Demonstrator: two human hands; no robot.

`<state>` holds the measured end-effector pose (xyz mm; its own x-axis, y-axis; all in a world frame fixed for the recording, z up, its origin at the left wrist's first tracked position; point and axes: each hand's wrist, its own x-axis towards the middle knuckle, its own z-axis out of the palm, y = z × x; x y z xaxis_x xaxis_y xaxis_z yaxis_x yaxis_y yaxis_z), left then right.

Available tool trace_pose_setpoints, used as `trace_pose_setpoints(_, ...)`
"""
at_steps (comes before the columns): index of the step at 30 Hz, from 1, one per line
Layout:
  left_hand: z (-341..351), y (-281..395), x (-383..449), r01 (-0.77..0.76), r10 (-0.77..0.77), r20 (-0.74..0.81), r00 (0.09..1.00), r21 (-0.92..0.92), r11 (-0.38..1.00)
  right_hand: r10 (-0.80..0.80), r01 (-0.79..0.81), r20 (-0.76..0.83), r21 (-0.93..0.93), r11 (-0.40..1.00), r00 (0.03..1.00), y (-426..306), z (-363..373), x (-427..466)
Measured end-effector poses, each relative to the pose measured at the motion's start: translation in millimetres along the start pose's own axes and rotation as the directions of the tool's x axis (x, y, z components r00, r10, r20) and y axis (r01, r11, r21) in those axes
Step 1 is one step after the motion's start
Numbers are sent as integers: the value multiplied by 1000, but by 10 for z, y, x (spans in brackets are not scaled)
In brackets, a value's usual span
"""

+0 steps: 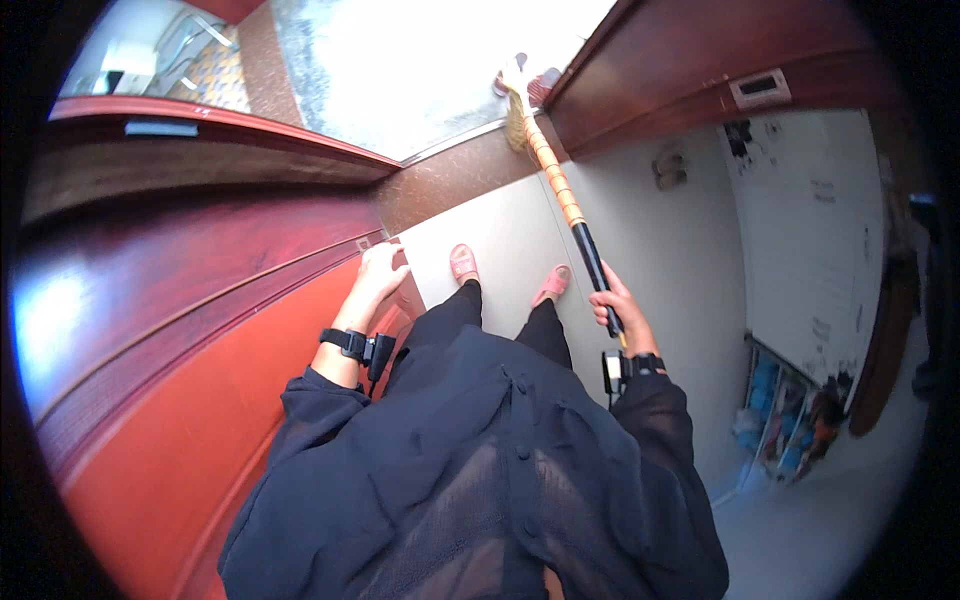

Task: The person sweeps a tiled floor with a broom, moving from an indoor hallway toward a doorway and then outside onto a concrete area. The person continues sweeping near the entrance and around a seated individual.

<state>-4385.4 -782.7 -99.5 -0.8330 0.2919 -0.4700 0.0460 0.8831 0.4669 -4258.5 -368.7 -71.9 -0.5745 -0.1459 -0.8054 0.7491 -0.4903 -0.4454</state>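
Observation:
My right hand [622, 306] grips the black lower section of a long broom handle [586, 255]. Orange ringed wrapping covers the part farther out. The straw-coloured broom head [516, 127] lies over the brown stone threshold [450, 180] of a doorway, and bright glare washes out part of it. My left hand [381, 271] hovers by the edge of a red door [277, 337], thumb and fingers apart and nothing seen between them. Whether it touches the door is unclear. Both wrists wear black straps with small devices.
Pink slippers [464, 261] are on my feet, on pale floor tiles [502, 217]. Slippers [541, 86] lie outside the threshold, and another pair [669, 171] lies inside at right. Dark red door panelling [675, 60] flanks the doorway. A white board [810, 232] and a rack [784, 405] stand right.

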Motion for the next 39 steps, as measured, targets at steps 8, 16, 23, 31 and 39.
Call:
trace_pose_setpoints(8,165,253,504,-203,199,106,974,33,979,22,-136,-390,-267,954,920,317,6,-1773)
trace_pose_setpoints(16,323,266,381,-257,251,135,959,31,966,178,106,-367,635,766,913,1077,-195,-986)
trace_pose_setpoints(23,85,188,235,-96,95,152,984,2,995,124,-67,-112,412,909,986,789,771,-60)
trace_pose_setpoints(31,-18,40,280,-137,139,73,988,-31,990,100,-95,-31,117,989,995,-130,654,-151)
trace_pose_setpoints(39,-43,58,373,-95,102,118,988,-62,994,36,-249,-365,-555,794,930,-364,461,-1224)
